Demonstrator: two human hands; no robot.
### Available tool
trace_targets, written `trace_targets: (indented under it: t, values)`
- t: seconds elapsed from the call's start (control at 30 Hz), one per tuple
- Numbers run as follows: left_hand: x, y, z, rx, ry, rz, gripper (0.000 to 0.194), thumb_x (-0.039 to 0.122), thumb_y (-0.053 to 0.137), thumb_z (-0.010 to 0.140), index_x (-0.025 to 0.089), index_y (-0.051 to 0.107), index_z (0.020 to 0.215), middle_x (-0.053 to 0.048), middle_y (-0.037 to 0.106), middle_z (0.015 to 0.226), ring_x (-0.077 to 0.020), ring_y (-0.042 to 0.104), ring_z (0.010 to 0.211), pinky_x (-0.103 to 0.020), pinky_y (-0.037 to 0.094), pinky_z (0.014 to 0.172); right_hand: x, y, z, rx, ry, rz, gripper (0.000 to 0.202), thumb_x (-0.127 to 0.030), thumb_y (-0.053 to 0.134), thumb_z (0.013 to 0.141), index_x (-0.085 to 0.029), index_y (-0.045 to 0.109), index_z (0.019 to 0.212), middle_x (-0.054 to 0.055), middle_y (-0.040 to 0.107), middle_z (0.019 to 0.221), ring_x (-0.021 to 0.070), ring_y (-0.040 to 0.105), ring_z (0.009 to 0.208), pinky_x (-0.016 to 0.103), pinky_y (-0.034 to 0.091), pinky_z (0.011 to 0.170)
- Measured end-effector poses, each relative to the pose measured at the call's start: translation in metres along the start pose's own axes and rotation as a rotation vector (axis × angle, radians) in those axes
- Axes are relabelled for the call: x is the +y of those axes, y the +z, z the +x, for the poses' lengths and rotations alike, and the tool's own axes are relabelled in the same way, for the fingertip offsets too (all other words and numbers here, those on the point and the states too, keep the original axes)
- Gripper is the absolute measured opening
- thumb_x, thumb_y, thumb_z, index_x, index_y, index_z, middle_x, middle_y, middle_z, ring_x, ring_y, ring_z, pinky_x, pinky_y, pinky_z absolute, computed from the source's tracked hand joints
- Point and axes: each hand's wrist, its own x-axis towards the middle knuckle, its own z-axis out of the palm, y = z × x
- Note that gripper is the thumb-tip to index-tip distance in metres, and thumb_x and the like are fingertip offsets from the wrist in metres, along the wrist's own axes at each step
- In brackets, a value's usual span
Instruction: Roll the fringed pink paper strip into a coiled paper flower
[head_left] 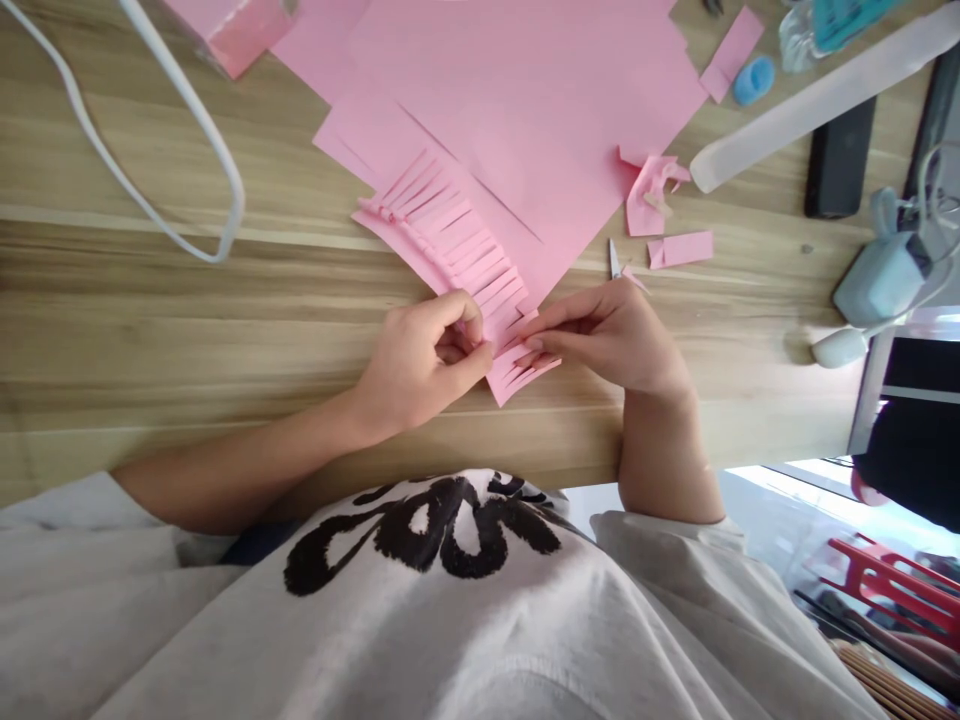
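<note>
Wooden desk (187,300); fringed pink strip (457,250) pinched between left hand (420,365), right hand (607,335).

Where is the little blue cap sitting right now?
In the head view, the small blue plastic cap lies on the wooden table near the top right, beside a small pink paper strip and just right of the large pink paper sheet.

The right hand (611,335) covers all but the tip of the scissors (614,258), and the top edge crops the pink box (236,30).
</note>
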Motion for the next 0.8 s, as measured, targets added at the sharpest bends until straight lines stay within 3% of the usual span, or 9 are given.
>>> trace_targets:
  t: [0.13, 0.5, 0.8]
  values:
    - [0.0, 0.001, 0.0, -0.001, -0.014, -0.01, 0.014, 0.011, 0.065, 0.073, 0.017, 0.052, 0.071, 0.004, 0.057, 0.067, -0.0057, 0.054, 0.056, -0.014, 0.046, 0.051, 0.001, -0.002, 0.0, 0.009, -0.01, -0.003, 0.009, -0.017, 0.079, 0.074, -0.017, 0.08, 0.082, 0.004, 0.079, 0.076, 0.0187, 0.077, 0.068, 0.026, 0.068, 0.066]
    - [-0.002, -0.001, -0.001, -0.035, 0.059, 0.033, 0.018, 0.015, 0.066, 0.08, 0.018, 0.049, 0.074, 0.005, 0.055, 0.066, -0.0049, 0.051, 0.055, -0.014, 0.044, 0.051, 0.007, 0.002, 0.0, 0.01, -0.1, 0.038, 0.012, -0.015, 0.084, 0.067, -0.017, 0.08, 0.077, 0.003, 0.078, 0.072, 0.015, 0.074, 0.06, 0.02, 0.064, 0.057]
    - [-0.002, 0.0, -0.001, -0.03, 0.064, 0.041, 0.019, 0.01, 0.063, 0.079, 0.018, 0.046, 0.072, 0.005, 0.049, 0.064, -0.0041, 0.046, 0.053, -0.014, 0.04, 0.049, 0.009, 0.008, 0.002, 0.035, -0.13, 0.068, 0.022, -0.022, 0.094, 0.053, -0.015, 0.076, 0.065, 0.002, 0.072, 0.059, 0.014, 0.068, 0.051, 0.021, 0.06, 0.048]
